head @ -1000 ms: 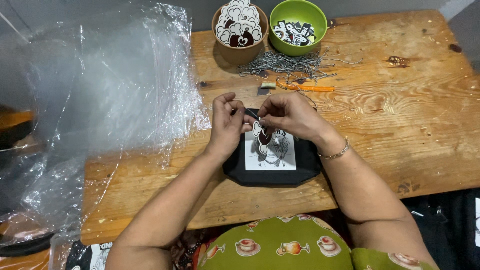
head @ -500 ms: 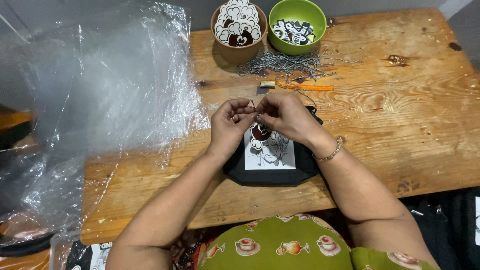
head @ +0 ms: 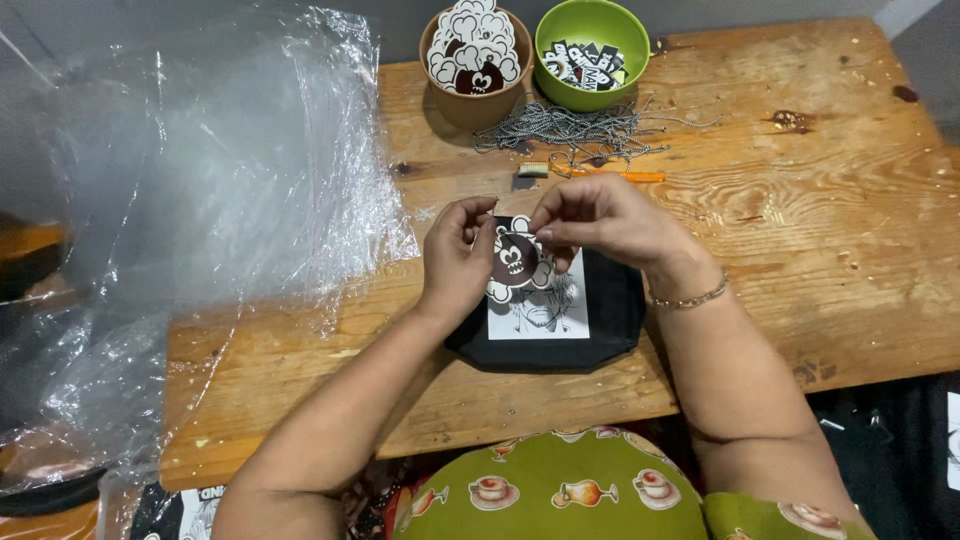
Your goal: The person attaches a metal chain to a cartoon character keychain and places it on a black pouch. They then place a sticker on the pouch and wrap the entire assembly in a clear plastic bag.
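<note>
My left hand and my right hand meet above a folded black cloth with a white printed panel, lying on the wooden table. Between the fingertips of both hands hangs a round dark charm with a white cloud-shaped rim. A thin chain seems to run from it to my right fingers, though it is too small to be sure. A bracelet sits on my right wrist.
A brown cup of similar cloud-shaped charms and a green bowl of small black-and-white pieces stand at the table's far edge. In front of them lie a heap of ball chains and an orange-handled tool. Clear plastic sheeting covers the left.
Both hands have lifted slightly away from the cloth, and the charm between them has turned so that its dark face shows fully.
</note>
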